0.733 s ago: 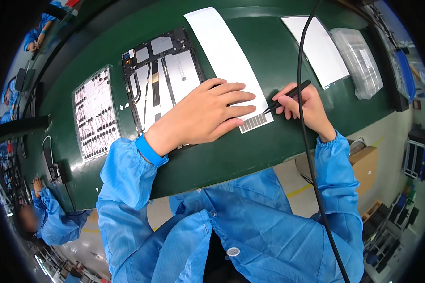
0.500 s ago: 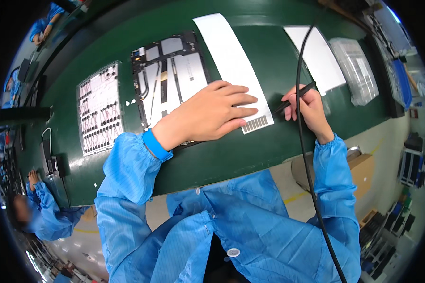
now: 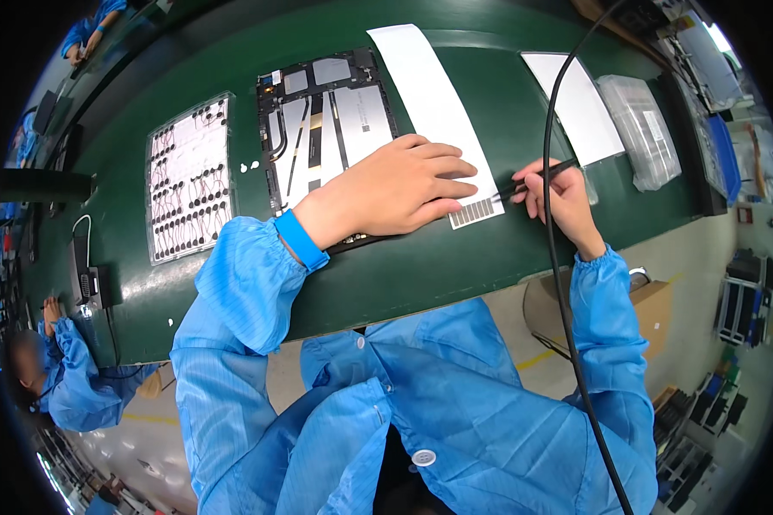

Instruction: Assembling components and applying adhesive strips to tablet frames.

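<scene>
Pressing flat, the left hand (image 3: 408, 189) lies with fingers spread on a long white strip (image 3: 429, 94), its palm down and nothing clasped in it. Its thumb rests just beside a row of small grey rectangular patches (image 3: 478, 212) at the strip's near end. A blue wristband (image 3: 301, 239) circles that wrist, and the hand reaches across the near right corner of an opened tablet-like chassis (image 3: 352, 124), black-framed with silvery panels and dark ribbon cables.

The right hand (image 3: 571, 210) pinches black tweezers (image 3: 513, 190) between thumb and fingers, their tips pointing left at the strip's near right corner, by the end of the patch row. Whether the tips touch a patch is too small to tell.

The strip lies on the green tabletop (image 3: 386, 275), right of the chassis, its far end angled to the left. Farther left is a clear tray (image 3: 189, 193) bearing rows of small black round parts with thin wires; two white scraps (image 3: 249, 166) lie between tray and chassis. Right of the strip are a white rectangular sheet (image 3: 588, 112) and a clear plastic box (image 3: 644, 137). A black cable (image 3: 567, 318) hangs across the view, passing in front of the right hand. At the table's left end, a co-worker in a blue sleeve (image 3: 77, 352) sits near a black device (image 3: 84, 275).
</scene>
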Action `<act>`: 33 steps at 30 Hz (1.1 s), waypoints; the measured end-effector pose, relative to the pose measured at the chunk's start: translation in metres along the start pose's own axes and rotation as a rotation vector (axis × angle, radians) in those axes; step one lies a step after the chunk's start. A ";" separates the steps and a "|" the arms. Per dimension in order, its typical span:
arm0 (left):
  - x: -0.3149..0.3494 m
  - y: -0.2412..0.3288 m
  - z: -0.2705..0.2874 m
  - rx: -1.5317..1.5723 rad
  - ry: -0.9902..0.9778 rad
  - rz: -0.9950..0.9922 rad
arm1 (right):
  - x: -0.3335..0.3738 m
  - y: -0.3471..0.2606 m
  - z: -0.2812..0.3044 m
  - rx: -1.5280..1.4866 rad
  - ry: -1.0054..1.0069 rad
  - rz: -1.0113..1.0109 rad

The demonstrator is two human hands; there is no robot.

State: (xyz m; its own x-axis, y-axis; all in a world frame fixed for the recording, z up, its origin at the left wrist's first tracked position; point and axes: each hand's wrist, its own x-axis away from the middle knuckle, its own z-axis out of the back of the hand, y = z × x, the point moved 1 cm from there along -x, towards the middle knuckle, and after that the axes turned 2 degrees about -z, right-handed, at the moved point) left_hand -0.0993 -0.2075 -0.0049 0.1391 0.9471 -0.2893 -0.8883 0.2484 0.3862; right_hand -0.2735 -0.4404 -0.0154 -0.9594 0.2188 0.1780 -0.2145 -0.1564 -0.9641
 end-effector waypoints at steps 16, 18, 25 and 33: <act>0.000 -0.003 0.002 0.002 0.008 -0.034 | -0.012 -0.003 0.003 -0.096 0.007 -0.019; 0.000 -0.004 0.000 0.003 0.047 -0.083 | -0.031 -0.007 -0.001 -0.192 0.092 0.011; 0.002 0.008 0.022 0.095 0.161 -0.041 | -0.172 -0.051 -0.065 -0.301 -0.011 0.174; 0.048 -0.052 0.077 -0.236 0.533 0.513 | -0.232 -0.053 -0.097 -0.272 -0.045 0.228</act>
State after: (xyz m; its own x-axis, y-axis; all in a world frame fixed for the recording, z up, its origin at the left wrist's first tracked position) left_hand -0.0130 -0.1596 0.0288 -0.4907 0.6912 -0.5306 -0.8629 -0.3008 0.4061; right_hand -0.0214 -0.3897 -0.0247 -0.9853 0.1645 -0.0454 0.0571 0.0670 -0.9961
